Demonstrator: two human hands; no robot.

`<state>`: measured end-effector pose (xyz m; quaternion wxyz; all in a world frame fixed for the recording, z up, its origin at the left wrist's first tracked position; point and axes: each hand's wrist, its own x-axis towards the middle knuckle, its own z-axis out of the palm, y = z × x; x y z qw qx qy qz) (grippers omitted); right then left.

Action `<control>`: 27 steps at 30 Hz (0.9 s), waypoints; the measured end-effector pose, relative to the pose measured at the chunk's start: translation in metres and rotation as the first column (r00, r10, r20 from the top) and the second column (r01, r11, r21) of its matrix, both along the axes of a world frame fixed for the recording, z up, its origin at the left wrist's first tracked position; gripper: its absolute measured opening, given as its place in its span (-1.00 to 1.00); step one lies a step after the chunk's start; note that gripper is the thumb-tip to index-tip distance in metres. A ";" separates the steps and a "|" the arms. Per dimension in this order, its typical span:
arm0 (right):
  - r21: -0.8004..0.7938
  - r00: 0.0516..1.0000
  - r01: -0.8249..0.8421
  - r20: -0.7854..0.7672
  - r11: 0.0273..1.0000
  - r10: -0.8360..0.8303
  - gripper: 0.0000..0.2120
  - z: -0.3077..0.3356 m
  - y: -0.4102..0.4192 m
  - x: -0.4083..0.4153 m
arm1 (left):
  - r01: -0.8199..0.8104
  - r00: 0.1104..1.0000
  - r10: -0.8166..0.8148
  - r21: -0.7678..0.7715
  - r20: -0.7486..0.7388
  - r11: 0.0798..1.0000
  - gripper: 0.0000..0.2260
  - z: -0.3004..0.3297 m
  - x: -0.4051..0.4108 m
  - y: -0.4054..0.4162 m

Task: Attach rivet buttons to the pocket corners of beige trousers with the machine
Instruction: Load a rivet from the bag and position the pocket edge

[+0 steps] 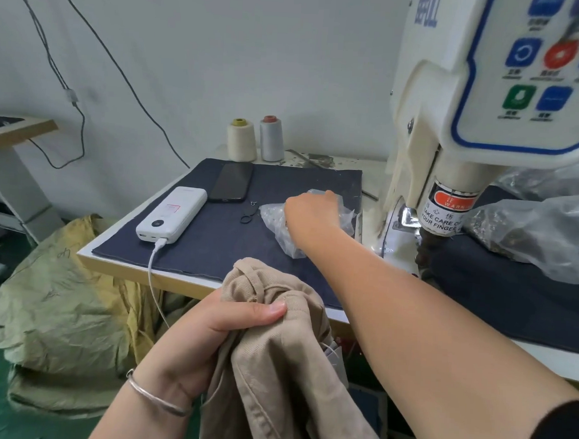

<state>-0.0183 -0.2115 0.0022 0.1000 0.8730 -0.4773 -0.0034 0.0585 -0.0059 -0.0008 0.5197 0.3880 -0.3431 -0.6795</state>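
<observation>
Beige cotton trousers point(275, 351) bunched below table edge, clenched in left hand point(210, 332); not yet under white rivet press machine point(451, 127), no rivet visible on cloth. Judged early: fetching stage, positioning and pressing left. Right hand point(310, 213) reaches into crumpled clear plastic bag point(278, 225) on dark blue mat point(247, 237); fingers hidden, grasp cannot tell.

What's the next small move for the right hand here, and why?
Probably pick a rivet button out of the clear plastic bag. The right hand is already reaching into it on the dark mat, while the left hand grips the beige trousers short of the machine.
</observation>
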 end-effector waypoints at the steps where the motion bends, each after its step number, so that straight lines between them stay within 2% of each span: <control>1: -0.010 1.000 0.001 0.002 1.000 -0.001 -0.90 0.000 -0.001 0.001 | 0.000 1.000 0.000 0.005 0.000 1.000 -0.68 -0.001 0.001 -0.001; 4: -0.041 1.000 -0.001 0.020 0.999 0.002 -0.77 0.000 -0.004 0.001 | -0.001 1.000 0.001 0.011 -0.003 1.000 -0.67 -0.003 0.001 -0.002; 7: -0.041 0.999 -0.002 0.033 0.999 0.003 -0.74 -0.001 -0.005 0.000 | -0.004 1.000 0.004 0.012 -0.009 1.000 -0.68 -0.004 0.000 -0.004; 14: -0.034 0.999 -0.036 0.001 0.999 0.037 -0.74 0.000 -0.004 0.001 | -0.002 1.000 0.002 0.018 -0.002 1.000 -0.70 -0.004 0.002 -0.007; 18: -0.029 0.997 -0.077 -0.035 0.997 0.076 -0.83 0.001 -0.001 0.002 | -0.013 1.000 0.014 0.038 -0.003 0.999 -0.76 -0.003 0.003 -0.010; 21: -0.034 0.996 -0.087 -0.033 0.996 0.086 -0.83 0.001 0.001 0.002 | -0.012 1.000 0.013 0.039 -0.023 0.999 -0.73 -0.004 0.004 -0.011; 27: 0.013 0.999 -0.026 -0.019 1.000 0.027 -0.88 0.003 0.004 0.001 | -0.008 1.000 0.008 0.035 -0.024 0.999 -0.75 -0.006 0.005 -0.011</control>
